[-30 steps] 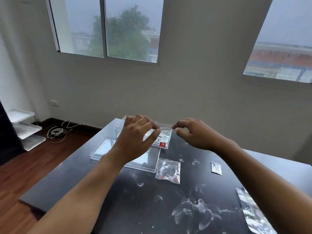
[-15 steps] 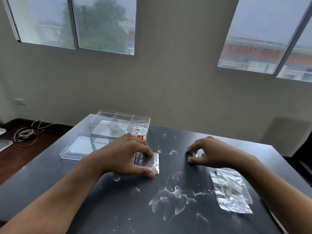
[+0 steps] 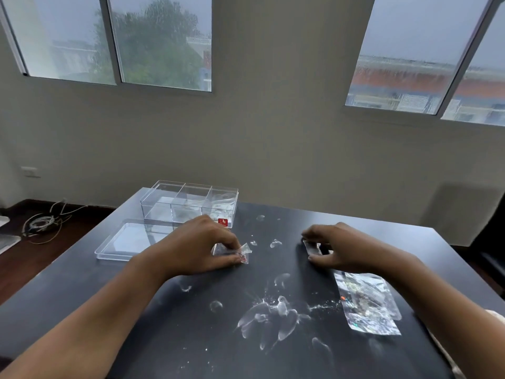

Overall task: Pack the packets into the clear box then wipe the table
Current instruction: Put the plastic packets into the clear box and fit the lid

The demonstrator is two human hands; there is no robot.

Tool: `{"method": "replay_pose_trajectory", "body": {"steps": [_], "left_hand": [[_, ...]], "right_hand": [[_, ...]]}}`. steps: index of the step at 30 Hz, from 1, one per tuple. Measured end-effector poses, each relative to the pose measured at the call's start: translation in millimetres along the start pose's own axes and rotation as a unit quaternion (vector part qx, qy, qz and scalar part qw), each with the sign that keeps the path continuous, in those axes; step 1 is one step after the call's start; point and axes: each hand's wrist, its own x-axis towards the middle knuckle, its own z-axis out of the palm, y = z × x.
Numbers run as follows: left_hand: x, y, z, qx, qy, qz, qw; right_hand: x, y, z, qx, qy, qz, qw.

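Clear packet (image 3: 232,251) pinched, left hand (image 3: 195,248) | right hand (image 3: 343,248) pinching small packet (image 3: 311,246)

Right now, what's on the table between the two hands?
In the head view, only bare dark table with a few small wet smears lies between the left hand and the right hand; no packet.

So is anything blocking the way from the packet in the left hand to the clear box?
Nothing visible. The left hand pinches a small packet just in front of the clear box, which is open on top. Its lid lies off to the left, and only wet table lies between.
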Motion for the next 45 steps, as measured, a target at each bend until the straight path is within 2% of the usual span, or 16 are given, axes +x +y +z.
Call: {"method": "replay_pose_trajectory", "body": {"steps": [10,14,19,21,24,27,30,32,36,40,45], "left_hand": [[-3.8,-1.0,-1.7,-0.032,0.045,-0.027,0.998],[-4.5,-1.5,-10.4,-0.006,0.161,-0.056,0.985],[-7.2,-22.0,-25.7,-0.012,0.327,-0.094,0.940],[-10.1,-32.2,-29.9,-0.015,0.368,-0.121,0.922],[-14.5,-44.0,-31.5,-0.010,0.390,-0.148,0.909],[-16.0,-57.1,-27.9,0.023,0.392,-0.151,0.907],[-14.5,-66.1,-23.1,0.016,0.379,-0.149,0.913],[-13.3,-70.2,-21.0,0.010,0.366,-0.149,0.919],[-11.9,-79.6,-12.6,0.021,0.306,-0.168,0.937],[-10.2,-81.8,-6.8,0.051,0.237,-0.199,0.950],[-13.2,-83.7,-2.5,0.116,0.156,-0.220,0.956]], "right_hand": [[9.7,7.2,9.8,0.002,0.075,-0.029,0.997],[16.3,9.5,15.3,-0.001,0.140,-0.044,0.989],[28.2,-2.2,4.6,0.074,0.194,-0.053,0.977],[37.0,-15.5,-7.1,0.096,0.229,-0.070,0.966],[54.3,-43.0,-21.8,0.137,0.255,-0.098,0.952],[77.5,-72.5,-26.1,0.141,0.282,-0.136,0.939],[103.4,-95.4,-21.2,0.107,0.313,-0.171,0.928],[118.7,-106.9,-14.2,0.093,0.308,-0.181,0.929],[137.8,-116.8,3.7,0.064,0.271,-0.159,0.947],[145.6,-117.5,14.7,0.017,0.203,-0.123,0.971],[145.4,-112.2,19.7,-0.071,0.117,-0.121,0.983]]}}
